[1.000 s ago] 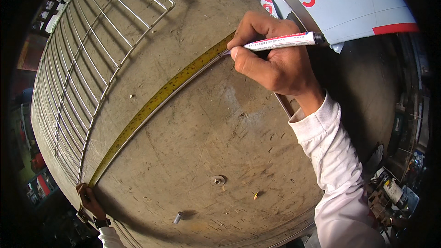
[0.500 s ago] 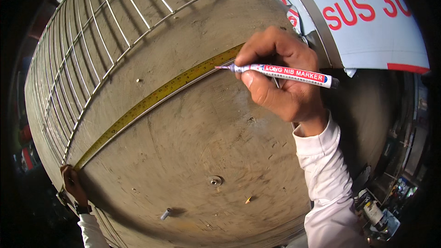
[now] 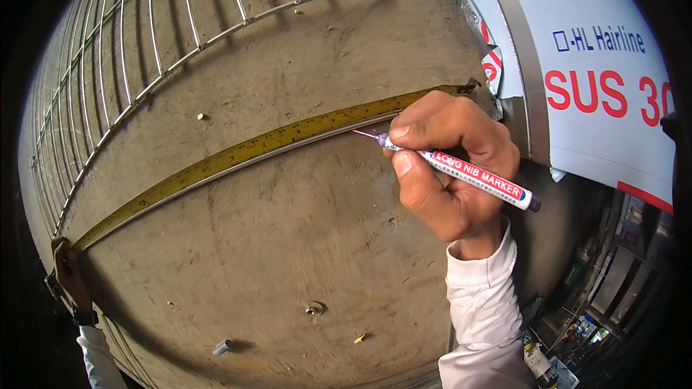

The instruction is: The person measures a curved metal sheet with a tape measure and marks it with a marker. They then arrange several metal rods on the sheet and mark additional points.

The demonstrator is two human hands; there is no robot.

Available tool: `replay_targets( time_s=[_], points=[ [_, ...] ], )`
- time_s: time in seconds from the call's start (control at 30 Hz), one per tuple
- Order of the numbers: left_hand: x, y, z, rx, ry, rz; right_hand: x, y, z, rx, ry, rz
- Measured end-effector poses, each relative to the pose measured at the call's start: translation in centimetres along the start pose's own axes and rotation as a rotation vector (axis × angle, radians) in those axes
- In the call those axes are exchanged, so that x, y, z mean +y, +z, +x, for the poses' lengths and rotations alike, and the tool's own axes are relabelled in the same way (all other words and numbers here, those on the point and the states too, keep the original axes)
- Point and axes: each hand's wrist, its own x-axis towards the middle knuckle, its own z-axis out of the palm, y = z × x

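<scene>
My right hand (image 3: pixel 454 166) pinches a white and red marker pen (image 3: pixel 476 176) between thumb and fingers, its long thin nib pointing left. That nib lies at the edge of a thin metal rod (image 3: pixel 245 164), close to the tape. Alongside the rod stretches a yellow tape measure blade (image 3: pixel 288 133), with its hook end beyond my right hand. At the far left, my left hand (image 3: pixel 68 274) is closed around the near end of the tape; shade hides some of its fingers.
A wire rack (image 3: pixel 162 72) lies at the upper left of the worn brown tabletop (image 3: pixel 238 245). Film-covered sheet metal (image 3: pixel 591 65) stands at the upper right. Toward the front are a metal washer-like fitting (image 3: pixel 312 308), a small grey cylinder (image 3: pixel 222 347) and a yellowish scrap (image 3: pixel 360 338).
The marker has tilted and its nib has shifted slightly right along the rod. The tape's hook end has come into sight. The whole view has shifted; my left hand keeps its hold.
</scene>
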Motion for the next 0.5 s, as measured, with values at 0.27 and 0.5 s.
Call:
replay_targets(
  time_s=[0.27, 0.5],
  points=[
    [1.9, -0.5, 0.0, 0.0, 0.001, 0.098, 0.5, 0.0, 0.0, -0.023, -0.004, 0.0],
    [2.7, -0.6, 0.5, -0.021, 0.012, 0.118, 0.4, -0.4, 0.0, -0.08, -0.005, -0.071]
  ],
)
